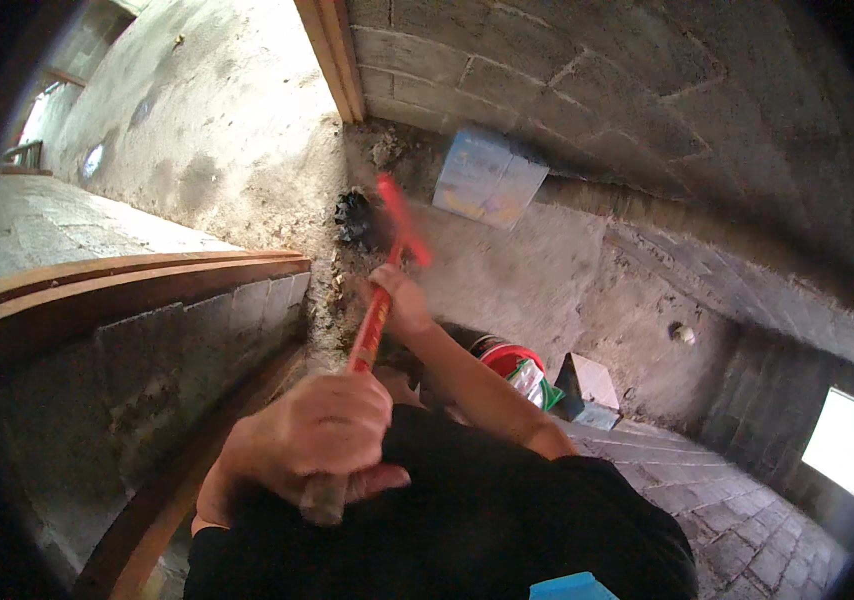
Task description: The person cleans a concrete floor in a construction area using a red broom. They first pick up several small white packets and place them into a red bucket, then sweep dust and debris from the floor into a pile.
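A long-handled tool with a red crosswise head (pixel 404 221) is tilted over the floor, its head blurred so that its exact kind cannot be told. My left hand (pixel 322 427) is closed around the upper part of its handle, near the bare end. Farther down the red shaft, my right hand (pixel 401 300) grips it just behind the head. Crumpled black plastic (pixel 354 216) lies beside the head, on the rough floor edge with loose debris. To the right of the head rests a pale printed sack or sheet (pixel 488 180) against the foot of the block wall.
A red-rimmed bucket (pixel 513 356) holding plastic packaging stands right of my right forearm, beside a box-like block (pixel 593 382). Block walls (pixel 547 71) enclose the space. Wooden door-frame pieces (pixel 333 60) stand at the upper left, and a wooden-edged low wall (pixel 172 274) runs at left.
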The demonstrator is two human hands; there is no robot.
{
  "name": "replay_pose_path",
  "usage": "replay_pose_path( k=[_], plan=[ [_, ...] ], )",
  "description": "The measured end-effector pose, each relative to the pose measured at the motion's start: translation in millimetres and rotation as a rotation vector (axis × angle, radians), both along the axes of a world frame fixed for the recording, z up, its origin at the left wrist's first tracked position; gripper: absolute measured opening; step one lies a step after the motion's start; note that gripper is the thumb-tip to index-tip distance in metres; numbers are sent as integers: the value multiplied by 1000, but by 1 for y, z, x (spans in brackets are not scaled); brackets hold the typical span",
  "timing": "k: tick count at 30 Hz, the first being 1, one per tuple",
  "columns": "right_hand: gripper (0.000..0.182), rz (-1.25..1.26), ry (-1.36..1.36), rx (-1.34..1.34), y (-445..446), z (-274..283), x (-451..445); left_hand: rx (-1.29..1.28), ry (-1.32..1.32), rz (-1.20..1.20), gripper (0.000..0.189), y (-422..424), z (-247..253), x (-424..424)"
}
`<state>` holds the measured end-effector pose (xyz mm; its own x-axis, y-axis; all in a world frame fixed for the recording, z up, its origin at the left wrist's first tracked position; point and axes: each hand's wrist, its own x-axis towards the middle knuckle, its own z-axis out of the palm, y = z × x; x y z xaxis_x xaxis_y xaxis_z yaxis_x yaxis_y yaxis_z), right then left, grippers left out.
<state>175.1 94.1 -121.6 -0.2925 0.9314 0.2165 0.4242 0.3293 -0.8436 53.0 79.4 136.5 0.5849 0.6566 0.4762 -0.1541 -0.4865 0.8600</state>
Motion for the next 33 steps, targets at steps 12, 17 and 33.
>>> replay_pose_path(
  k=[12, 17, 33],
  plan=[
    [27, -69, -229, -139, -37, -73, 78, -519, 113, 342, 11, -10, -71, -7],
    [17, 42, 215, -393, -11, -103, 31, 47, 321, -10, 22, -12, -34, 5],
    [13, -487, -32, 114, -49, 98, 115, 171, -122, -513, 22, -23, 47, 88]
  ],
)
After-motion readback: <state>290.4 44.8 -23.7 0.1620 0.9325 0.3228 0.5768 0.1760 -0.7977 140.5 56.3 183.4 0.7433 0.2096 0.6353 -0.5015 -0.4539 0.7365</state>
